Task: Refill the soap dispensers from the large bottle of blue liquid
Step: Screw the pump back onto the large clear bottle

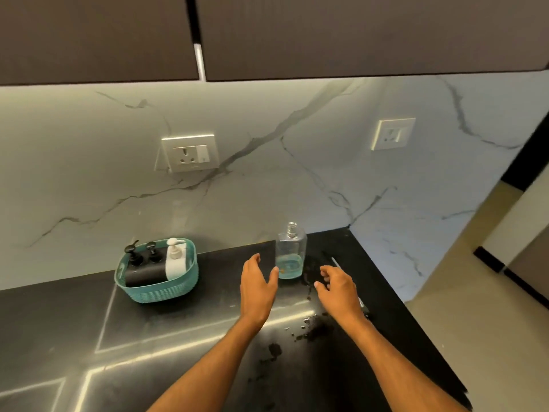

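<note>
We see a clear dispenser bottle (290,252) standing upright on the dark surface (178,328), toward 1 o'clock from our hands, close to the marble backsplash (267,162). Its pump is off, so the threaded neck is bare, and a shallow layer of blue liquid (289,267) sits in the bottom; the rest of the bottle looks empty.

At 10 o'clock sits a teal basket (157,288) with ribbed walls and rounded corners. In it we count a black dispenser block with two black pump heads (144,270) and, just beside it on the right, a white dispenser (175,260) with a white pump. We cannot tell how full these are.

Our left hand (258,282) reaches forward with its fingers straight and spread, the grip apart; the thumb tip lies right at the lower left of the clear bottle, though we cannot tell whether it touches. Our right hand (337,285) hovers to the bottle's lower right, at 3 o'clock from the left hand, its fingers loosely curled and holding nothing, the grip relaxed and apart. Both forearms are bare.

The surface is glossy black stone, reflecting bright lines of light, with dark wet patches (312,331) near the right wrist and around the bottle's base. The backsplash is pale marble with grey veins and carries two white sockets (190,153). Brown matte cabinets (356,34) hang at 12 o'clock.
</note>
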Demonstrator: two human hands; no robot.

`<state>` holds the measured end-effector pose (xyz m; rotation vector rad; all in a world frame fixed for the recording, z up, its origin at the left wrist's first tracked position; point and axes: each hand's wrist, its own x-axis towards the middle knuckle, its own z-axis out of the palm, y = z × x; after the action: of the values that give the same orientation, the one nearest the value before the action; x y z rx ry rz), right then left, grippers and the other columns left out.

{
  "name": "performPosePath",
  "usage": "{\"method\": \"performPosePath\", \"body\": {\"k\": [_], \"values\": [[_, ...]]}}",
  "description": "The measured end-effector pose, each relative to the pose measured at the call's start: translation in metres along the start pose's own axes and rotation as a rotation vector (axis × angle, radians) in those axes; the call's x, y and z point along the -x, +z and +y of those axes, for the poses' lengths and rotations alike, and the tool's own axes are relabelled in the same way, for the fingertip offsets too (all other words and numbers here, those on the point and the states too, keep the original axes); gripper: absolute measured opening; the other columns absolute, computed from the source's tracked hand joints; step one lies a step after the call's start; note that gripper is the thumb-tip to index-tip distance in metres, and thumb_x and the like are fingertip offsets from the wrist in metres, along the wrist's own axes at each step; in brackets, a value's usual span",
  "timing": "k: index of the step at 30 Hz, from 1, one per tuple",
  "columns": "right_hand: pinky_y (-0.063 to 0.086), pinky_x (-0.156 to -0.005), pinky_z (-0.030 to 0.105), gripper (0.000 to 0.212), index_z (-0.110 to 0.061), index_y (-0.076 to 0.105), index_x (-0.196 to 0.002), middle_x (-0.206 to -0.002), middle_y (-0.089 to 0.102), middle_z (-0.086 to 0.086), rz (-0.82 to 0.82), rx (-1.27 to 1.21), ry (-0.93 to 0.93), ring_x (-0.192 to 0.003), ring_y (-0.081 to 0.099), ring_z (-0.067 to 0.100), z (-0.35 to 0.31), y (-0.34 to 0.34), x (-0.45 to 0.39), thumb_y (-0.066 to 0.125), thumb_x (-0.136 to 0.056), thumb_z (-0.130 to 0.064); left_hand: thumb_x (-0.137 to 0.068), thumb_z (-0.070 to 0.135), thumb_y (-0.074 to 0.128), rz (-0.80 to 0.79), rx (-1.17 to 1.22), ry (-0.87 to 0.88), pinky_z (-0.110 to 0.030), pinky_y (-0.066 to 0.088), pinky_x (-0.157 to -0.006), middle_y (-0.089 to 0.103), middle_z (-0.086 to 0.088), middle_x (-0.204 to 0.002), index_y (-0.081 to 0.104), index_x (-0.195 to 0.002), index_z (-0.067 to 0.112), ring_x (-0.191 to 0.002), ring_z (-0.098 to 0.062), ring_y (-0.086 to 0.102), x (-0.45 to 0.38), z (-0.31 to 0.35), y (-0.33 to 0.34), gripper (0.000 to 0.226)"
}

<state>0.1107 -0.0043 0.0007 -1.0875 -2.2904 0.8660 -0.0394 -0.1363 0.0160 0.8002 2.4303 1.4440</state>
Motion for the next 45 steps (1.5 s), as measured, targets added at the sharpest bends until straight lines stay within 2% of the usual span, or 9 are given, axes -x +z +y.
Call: {"method": "performPosePath", "body": {"k": [3, 9, 11, 16, 22, 30, 38, 41, 45], "values": [[0.054, -0.102, 0.037, 0.046, -0.01, 0.059, -0.137, -0.129, 0.063, 0.005, 0.026, 0.043, 0.065, -0.12, 0.062, 0.021, 0.025, -0.013, 0.009, 0.072, -0.093, -0.014, -0.094, 0.034, 0.071, -0.059, 0.013, 0.005, -0.037, 0.038, -0.115, 0.042, -0.007, -0.156, 0.034, -0.154, 0.012, -0.142, -0.022, 0.043, -0.003, 0.011, 0.016, 0.074], [0.051, -0.096, 0.026, 0.043, -0.009, 0.06, -0.134, -0.12, 0.063, 0.003, 0.059, 0.224, 0.12, -0.118, 0.057, 0.018, 0.064, -0.022, 0.028, 0.071, -0.093, -0.016, -0.086, 0.03, 0.081, -0.063, 0.023, 0.009, -0.037, 0.041, -0.112, 0.046, -0.009, -0.149, 0.038, -0.15, 0.01, -0.138, -0.026, 0.047, -0.023, 0.027, 0.032, 0.079], [0.051, -0.091, 0.025, 0.038, -0.013, 0.063, -0.128, -0.116, 0.062, 0.0, 0.056, 0.32, 0.135, -0.113, 0.054, 0.016, 0.075, -0.022, 0.033, 0.072, -0.092, -0.021, -0.083, 0.031, 0.083, -0.057, 0.01, 0.011, -0.039, 0.042, -0.112, 0.047, -0.01, -0.147, 0.039, -0.148, 0.011, -0.137, -0.027, 0.047, -0.03, 0.031, 0.035, 0.081], [0.052, -0.086, 0.024, 0.039, -0.021, 0.059, -0.127, -0.12, 0.059, -0.003, -0.002, 0.459, 0.195, -0.111, 0.051, 0.012, 0.093, -0.016, 0.039, 0.071, -0.092, -0.035, -0.079, 0.03, 0.086, -0.07, -0.004, -0.02, -0.045, 0.04, -0.115, 0.043, -0.012, -0.153, 0.035, -0.152, 0.009, -0.142, -0.03, 0.044, -0.046, 0.034, 0.042, 0.091], [0.054, -0.084, 0.021, 0.038, -0.022, 0.058, -0.127, -0.118, 0.061, -0.003, -0.001, 0.403, 0.215, -0.105, 0.059, 0.011, 0.106, -0.013, 0.034, 0.072, -0.093, -0.033, -0.075, 0.024, 0.09, -0.097, 0.02, -0.01, -0.049, 0.043, -0.115, 0.048, -0.01, -0.147, 0.04, -0.148, 0.011, -0.136, -0.028, 0.049, -0.058, 0.035, 0.052, 0.09], [0.049, -0.07, 0.016, 0.026, -0.016, 0.064, -0.113, -0.099, 0.058, -0.005, 0.039, 0.234, 0.247, -0.089, 0.057, 0.008, 0.113, -0.012, 0.022, 0.075, -0.09, -0.019, -0.075, 0.025, 0.09, -0.08, -0.028, 0.009, -0.05, 0.037, -0.119, 0.041, -0.012, -0.156, 0.032, -0.154, 0.008, -0.144, -0.03, 0.041, -0.074, 0.038, 0.052, 0.099], [0.042, -0.068, 0.01, 0.027, -0.017, 0.062, -0.105, -0.091, 0.059, -0.007, 0.205, -0.011, 0.223, -0.084, 0.061, 0.01, 0.097, -0.023, -0.001, 0.08, -0.084, -0.014, -0.075, 0.021, 0.09, -0.096, -0.067, 0.035, -0.043, 0.04, -0.117, 0.048, -0.012, -0.145, 0.041, -0.148, 0.007, -0.136, -0.028, 0.048, -0.082, 0.042, 0.049, 0.089], [0.05, -0.071, 0.016, 0.024, -0.017, 0.064, -0.101, -0.089, 0.062, -0.005, 0.293, -0.105, 0.147, -0.082, 0.062, 0.011, 0.081, -0.033, -0.015, 0.079, -0.084, -0.011, -0.074, 0.019, 0.091, -0.095, -0.078, 0.045, -0.041, 0.042, -0.114, 0.05, -0.011, -0.139, 0.046, -0.143, 0.006, -0.13, -0.027, 0.052, -0.084, 0.044, 0.046, 0.084], [0.049, -0.071, 0.011, 0.023, -0.017, 0.067, -0.104, -0.093, 0.064, -0.004, 0.373, -0.172, 0.05, -0.084, 0.065, 0.011, 0.051, -0.049, -0.036, 0.078, -0.085, -0.011, -0.07, 0.018, 0.093, -0.085, -0.075, 0.044, -0.041, 0.047, -0.109, 0.054, -0.01, -0.129, 0.053, -0.135, 0.006, -0.121, -0.025, 0.056, -0.083, 0.047, 0.043, 0.077]]}}
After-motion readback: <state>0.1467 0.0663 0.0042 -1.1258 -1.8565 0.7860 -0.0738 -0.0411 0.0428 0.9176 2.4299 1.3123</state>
